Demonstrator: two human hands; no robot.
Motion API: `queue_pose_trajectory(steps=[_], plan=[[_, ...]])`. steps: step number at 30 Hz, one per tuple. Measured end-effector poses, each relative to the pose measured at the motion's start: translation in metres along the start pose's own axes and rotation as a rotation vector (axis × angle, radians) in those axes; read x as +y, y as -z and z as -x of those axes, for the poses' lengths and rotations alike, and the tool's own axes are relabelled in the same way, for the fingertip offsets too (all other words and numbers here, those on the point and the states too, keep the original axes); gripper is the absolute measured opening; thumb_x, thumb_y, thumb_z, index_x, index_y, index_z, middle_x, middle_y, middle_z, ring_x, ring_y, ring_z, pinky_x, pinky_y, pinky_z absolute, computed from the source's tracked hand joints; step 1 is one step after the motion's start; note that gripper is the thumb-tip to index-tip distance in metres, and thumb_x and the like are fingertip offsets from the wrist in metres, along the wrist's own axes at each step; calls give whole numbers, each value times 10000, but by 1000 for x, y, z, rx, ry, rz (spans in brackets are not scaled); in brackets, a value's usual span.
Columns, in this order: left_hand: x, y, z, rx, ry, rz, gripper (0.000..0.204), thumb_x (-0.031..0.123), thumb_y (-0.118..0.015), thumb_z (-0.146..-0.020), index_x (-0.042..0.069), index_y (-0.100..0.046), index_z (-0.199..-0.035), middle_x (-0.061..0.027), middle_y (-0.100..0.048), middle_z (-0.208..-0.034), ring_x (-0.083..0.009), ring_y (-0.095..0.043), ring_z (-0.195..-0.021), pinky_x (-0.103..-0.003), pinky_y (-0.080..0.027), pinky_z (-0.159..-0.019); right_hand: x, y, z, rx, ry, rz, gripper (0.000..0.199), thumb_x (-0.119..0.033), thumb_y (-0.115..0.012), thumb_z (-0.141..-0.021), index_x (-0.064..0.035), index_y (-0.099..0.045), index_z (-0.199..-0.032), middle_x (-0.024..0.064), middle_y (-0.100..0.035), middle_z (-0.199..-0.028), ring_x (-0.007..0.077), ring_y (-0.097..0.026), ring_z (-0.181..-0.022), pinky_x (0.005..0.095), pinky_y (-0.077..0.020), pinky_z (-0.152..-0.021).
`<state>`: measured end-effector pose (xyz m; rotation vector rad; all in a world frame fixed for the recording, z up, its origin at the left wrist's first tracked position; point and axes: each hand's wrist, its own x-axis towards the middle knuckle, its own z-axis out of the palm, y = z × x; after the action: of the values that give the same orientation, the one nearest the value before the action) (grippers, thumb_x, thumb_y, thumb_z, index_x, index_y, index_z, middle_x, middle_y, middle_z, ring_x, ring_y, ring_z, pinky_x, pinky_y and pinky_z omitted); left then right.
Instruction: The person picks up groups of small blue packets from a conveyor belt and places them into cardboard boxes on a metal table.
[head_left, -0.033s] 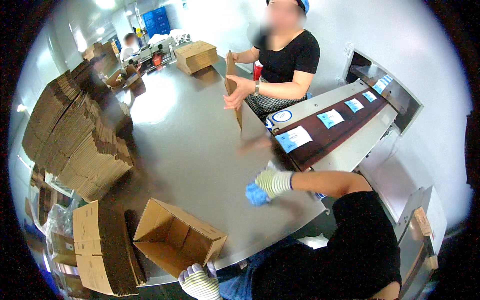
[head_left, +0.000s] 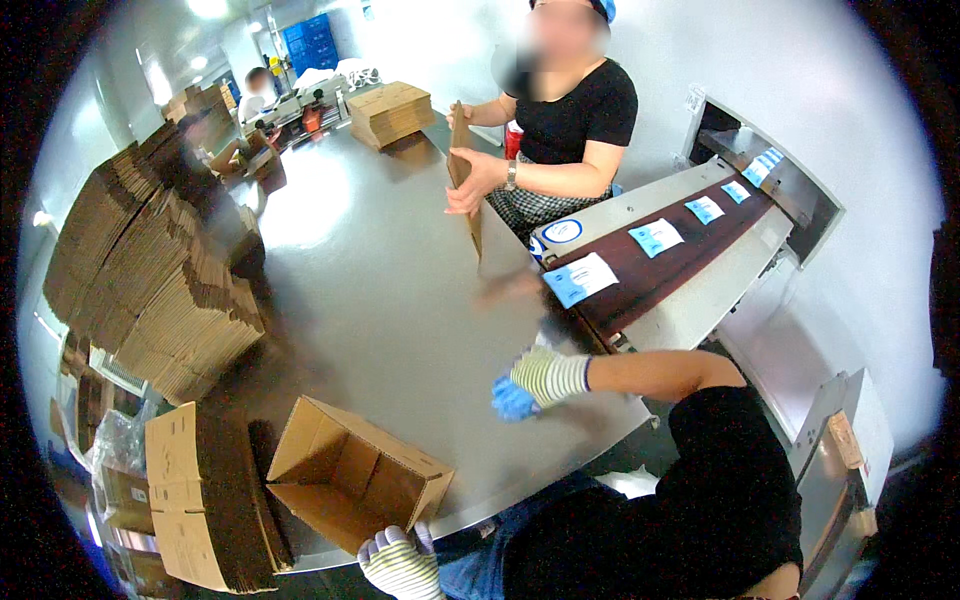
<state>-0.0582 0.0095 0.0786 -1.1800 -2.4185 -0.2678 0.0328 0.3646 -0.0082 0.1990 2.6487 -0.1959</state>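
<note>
An open, empty cardboard box (head_left: 345,470) lies tilted at the near left of the metal table, its opening facing up. My left hand (head_left: 400,565), in a striped glove, grips its near edge with the fingertips over the rim. Above the table's right part, my right hand (head_left: 548,378) wears a similar glove. It is closed round a blue-and-white packet (head_left: 514,400), blurred and partly covered by the glove; whether there is more than one I cannot tell. Just beyond that hand, similar packets (head_left: 582,280) lie in a row on a dark conveyor belt (head_left: 640,300).
Across the table (head_left: 390,290), a co-worker holds a flat piece of cardboard (head_left: 462,170) upright. Flattened cartons (head_left: 200,495) stand beside my box, with a tall carton stack (head_left: 170,270) behind them. Another cardboard pile (head_left: 390,113) lies at the far end.
The packets on the belt have shifted slightly toward the table. My right hand has turned a little; my left hand and the box look the same.
</note>
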Motion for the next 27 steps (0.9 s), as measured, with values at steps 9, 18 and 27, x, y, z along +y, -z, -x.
queue_pose_trajectory(steps=[9,18,27], plan=[[4,-1,6,40,-32,4,363,409,-614,-850,124,-494,-661,-75,-529,-611,-273,-556,-587,-388,-460,-623,-47,-109,-8,847,505,-321,412,-312,-631,-858,-126,-558,-1219,69,-659,-1113,249,-605,-1060,402,-457,-954],[25,-5,24,4,-71,-41,280,364,-620,-823,151,-487,-698,-46,-510,-632,-236,-545,-603,-377,-450,-672,-110,51,-1,839,801,-784,290,-302,-655,-803,-139,-635,-1042,68,-654,-1061,285,-617,-947,419,-491,-803],[43,-7,37,-35,-183,-149,152,244,-570,-818,160,-486,-722,-24,-482,-655,-204,-528,-622,-363,-436,-655,-214,86,-21,624,626,372,338,-245,-606,-783,-35,-574,-1046,82,-605,-944,231,-581,-850,384,-455,-720]])
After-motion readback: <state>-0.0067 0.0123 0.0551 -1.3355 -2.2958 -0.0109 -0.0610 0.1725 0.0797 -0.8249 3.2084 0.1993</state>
